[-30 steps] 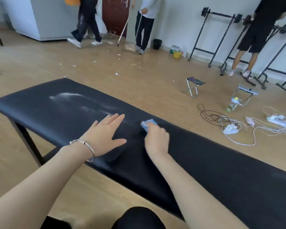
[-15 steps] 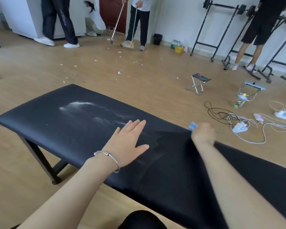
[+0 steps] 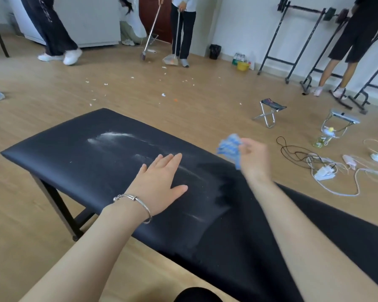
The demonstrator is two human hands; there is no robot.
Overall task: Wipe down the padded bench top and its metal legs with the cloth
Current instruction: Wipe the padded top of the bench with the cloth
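- Head view: the black padded bench top [image 3: 79, 166] runs across the floor, with white dusty streaks [image 3: 115, 136] towards its left end.
- The left hand [image 3: 159, 184] lies flat on the pad, fingers straight and close together, with a silver bracelet [image 3: 140, 203] on the wrist.
- The right hand [image 3: 252, 159], blurred, has its fingers curled round the blue cloth [image 3: 228, 148] at the bench's far edge.
- A dark metal leg [image 3: 57, 205] stands under the left end.

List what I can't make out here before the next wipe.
Head view only.
cloth: motion-blurred in the right hand; folds unreadable.
bench top: right end cut off by the frame edge.
metal legs: only the left-end ones show; others hidden under the pad.
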